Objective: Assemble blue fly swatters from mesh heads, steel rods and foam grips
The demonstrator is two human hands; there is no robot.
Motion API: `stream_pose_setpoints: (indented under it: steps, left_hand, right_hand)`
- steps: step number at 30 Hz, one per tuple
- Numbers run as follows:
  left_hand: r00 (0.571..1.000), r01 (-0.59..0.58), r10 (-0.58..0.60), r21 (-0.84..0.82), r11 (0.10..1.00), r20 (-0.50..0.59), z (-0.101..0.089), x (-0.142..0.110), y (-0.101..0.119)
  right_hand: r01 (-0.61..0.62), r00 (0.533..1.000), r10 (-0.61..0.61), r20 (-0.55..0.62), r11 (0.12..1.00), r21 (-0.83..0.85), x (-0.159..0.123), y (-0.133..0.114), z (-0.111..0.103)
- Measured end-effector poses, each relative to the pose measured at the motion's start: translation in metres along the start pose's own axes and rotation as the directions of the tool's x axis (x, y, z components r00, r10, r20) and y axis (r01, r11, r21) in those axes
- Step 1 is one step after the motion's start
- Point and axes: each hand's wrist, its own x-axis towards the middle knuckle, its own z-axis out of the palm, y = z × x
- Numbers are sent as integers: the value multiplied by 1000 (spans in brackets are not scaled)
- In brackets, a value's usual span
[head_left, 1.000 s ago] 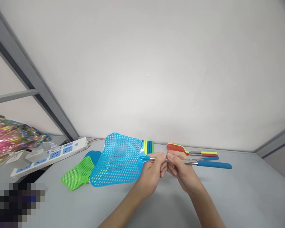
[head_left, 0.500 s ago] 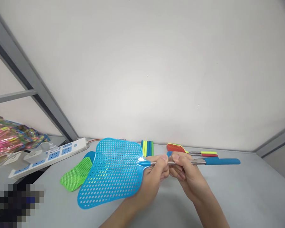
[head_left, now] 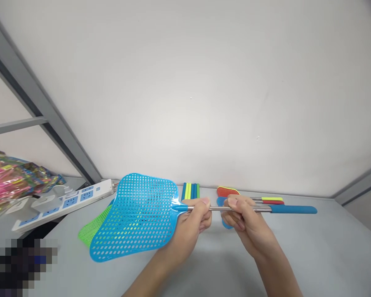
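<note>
Pinching the swatter shaft [head_left: 217,208], left fingers [head_left: 202,207] and right fingers [head_left: 240,205] seem clamped, though partly hidden.

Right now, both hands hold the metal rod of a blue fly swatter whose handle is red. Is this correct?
Not quite: the head view shows a blue handle, not red. The left hand and right hand do hold the metal rod.

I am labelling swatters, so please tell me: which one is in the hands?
The raised blue swatter: the left hand and right hand grip its metal shaft. The green swatter, red swatter and another blue swatter lie on the table.
</note>
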Motion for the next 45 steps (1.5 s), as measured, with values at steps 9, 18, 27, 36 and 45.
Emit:
stream_pose_setpoints:
  steps: [9, 18, 27, 36, 45]
  left_hand:
    - [1000, -8, 6, -78, 997, -26, -8, 5, 1]
    - [998, -48, 48, -6, 999, -48, -17, 14, -1]
    - [997, -73, 73, 93, 993, -2, -31, 12, 3]
    - [1000, -12, 12, -18, 1000, -26, -33, 22, -10]
    - [997, 72, -68, -119, 990, 38, -23, 29, -21]
  right_hand:
    - [37, 999, -37, -15, 999, 4, 4, -1, -11]
    - [63, 998, -64, -12, 998, -19, 11, 2, -17]
    - [94, 995, -96, -13, 992, -83, 9, -4, -16]
    - [34, 998, -28, 51, 993, -117, 19, 3, -28]
    - [26, 996, -3, 90, 967, -253, 21, 4, -39]
